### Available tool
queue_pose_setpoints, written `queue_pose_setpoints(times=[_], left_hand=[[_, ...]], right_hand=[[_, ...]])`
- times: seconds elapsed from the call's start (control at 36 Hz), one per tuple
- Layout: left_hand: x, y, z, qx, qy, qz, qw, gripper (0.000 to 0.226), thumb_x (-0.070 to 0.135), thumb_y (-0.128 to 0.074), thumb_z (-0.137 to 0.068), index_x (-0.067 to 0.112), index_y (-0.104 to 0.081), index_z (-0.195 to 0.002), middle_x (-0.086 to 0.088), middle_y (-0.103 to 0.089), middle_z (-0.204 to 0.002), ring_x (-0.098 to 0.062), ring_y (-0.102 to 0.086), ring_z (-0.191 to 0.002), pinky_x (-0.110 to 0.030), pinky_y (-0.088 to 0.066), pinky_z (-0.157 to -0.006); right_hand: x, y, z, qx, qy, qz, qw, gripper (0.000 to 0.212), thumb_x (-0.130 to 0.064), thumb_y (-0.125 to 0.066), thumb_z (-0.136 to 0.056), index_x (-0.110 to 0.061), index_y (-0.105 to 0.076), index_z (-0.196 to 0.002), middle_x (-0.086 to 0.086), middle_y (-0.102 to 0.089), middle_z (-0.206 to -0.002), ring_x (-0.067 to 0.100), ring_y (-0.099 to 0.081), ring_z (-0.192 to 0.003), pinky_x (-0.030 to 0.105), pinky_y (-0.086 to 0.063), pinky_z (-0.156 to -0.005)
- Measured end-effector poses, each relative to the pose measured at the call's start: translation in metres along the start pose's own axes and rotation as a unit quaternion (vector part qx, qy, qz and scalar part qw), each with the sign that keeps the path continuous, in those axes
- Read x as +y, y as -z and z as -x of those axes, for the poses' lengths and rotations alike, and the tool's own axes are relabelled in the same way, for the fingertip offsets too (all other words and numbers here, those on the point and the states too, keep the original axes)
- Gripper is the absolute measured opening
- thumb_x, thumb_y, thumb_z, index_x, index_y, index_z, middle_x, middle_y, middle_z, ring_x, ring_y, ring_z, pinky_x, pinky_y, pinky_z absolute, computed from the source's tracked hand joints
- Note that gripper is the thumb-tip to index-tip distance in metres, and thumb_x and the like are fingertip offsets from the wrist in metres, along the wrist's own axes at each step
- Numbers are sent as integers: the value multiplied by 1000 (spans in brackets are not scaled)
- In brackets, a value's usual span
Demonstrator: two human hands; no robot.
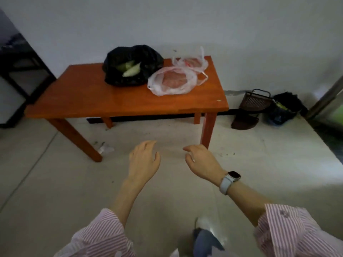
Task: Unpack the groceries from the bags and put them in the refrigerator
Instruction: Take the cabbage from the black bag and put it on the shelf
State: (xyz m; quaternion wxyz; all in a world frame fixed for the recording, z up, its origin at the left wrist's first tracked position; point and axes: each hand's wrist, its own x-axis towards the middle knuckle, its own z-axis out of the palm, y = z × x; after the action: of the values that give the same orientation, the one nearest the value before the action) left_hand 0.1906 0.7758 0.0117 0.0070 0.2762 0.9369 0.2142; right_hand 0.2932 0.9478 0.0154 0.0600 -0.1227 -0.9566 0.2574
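Both our hands empty, fingers loosely apart — left hand (143, 160), right hand (201, 162); at twelve o'clock the table (115, 102) holds a black bag (148, 60) with greens showing and two clear bags (172, 82) at one o'clock — all still packed; we judge unpacking barely begun.

We see an orange-brown wooden table (118, 101) at frame centre on a pale concrete floor (55, 182), against a plain grey-white wall (167, 21). A dark-framed cabinet (16, 75) stands at left; a brown basket (255, 101) sits at right.
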Motion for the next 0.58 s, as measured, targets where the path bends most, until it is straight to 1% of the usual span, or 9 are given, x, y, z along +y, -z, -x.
queue_pose_setpoints(times=[0.11,0.19,0.28,0.39,0.44,0.53,0.58], left_hand=[[-39,2,-54,16,28,7,999,39,25,-52,-91,13,-51,-128,-7,-51,-133,-27,-46,-123,-45,-38,-98],[-65,0,-107,24,35,11,999,39,24,-53,-90,13,-52,-127,-8,-52,-132,-29,-47,-122,-47,-39,-99],[-89,2,-169,13,53,-12,998,41,27,-50,-92,15,-48,-131,-6,-48,-135,-27,-44,-125,-47,-37,-101],[-115,13,-255,15,55,-29,998,40,27,-50,-92,16,-49,-130,-5,-49,-134,-25,-45,-123,-46,-39,-99],[-127,21,-292,27,55,-35,998,40,27,-51,-91,15,-50,-129,-6,-50,-132,-25,-46,-121,-45,-39,-100],[-144,32,-334,47,65,-22,997,40,25,-52,-91,13,-51,-129,-6,-49,-133,-24,-43,-124,-45,-35,-102],[-157,38,-358,52,73,-22,996,41,25,-51,-91,14,-49,-131,-6,-46,-137,-23,-39,-128,-43,-32,-103]], right_hand=[[-9,-19,-78,-30,26,7,999,42,-28,-35,-88,-9,-58,-119,11,-62,-118,30,-54,-110,39,-43,-93],[-7,-32,-143,-44,45,12,998,35,-22,-40,-92,-9,-58,-119,12,-61,-119,29,-52,-111,40,-42,-94],[-7,-39,-213,-40,49,9,998,33,-20,-43,-92,-9,-58,-118,11,-60,-119,29,-50,-113,40,-42,-95],[-9,-40,-306,-47,64,49,996,31,-23,-42,-90,-10,-59,-112,11,-60,-111,32,-51,-107,41,-44,-86],[-11,-38,-350,-50,77,62,994,29,-22,-43,-89,-8,-60,-108,12,-60,-110,32,-52,-105,44,-44,-85],[-16,-39,-406,-71,91,65,991,29,-21,-44,-89,-4,-59,-106,16,-60,-109,34,-51,-104,46,-43,-87],[-20,-42,-438,-84,93,64,990,30,-21,-43,-89,-4,-58,-108,16,-59,-110,35,-51,-104,47,-43,-88]])
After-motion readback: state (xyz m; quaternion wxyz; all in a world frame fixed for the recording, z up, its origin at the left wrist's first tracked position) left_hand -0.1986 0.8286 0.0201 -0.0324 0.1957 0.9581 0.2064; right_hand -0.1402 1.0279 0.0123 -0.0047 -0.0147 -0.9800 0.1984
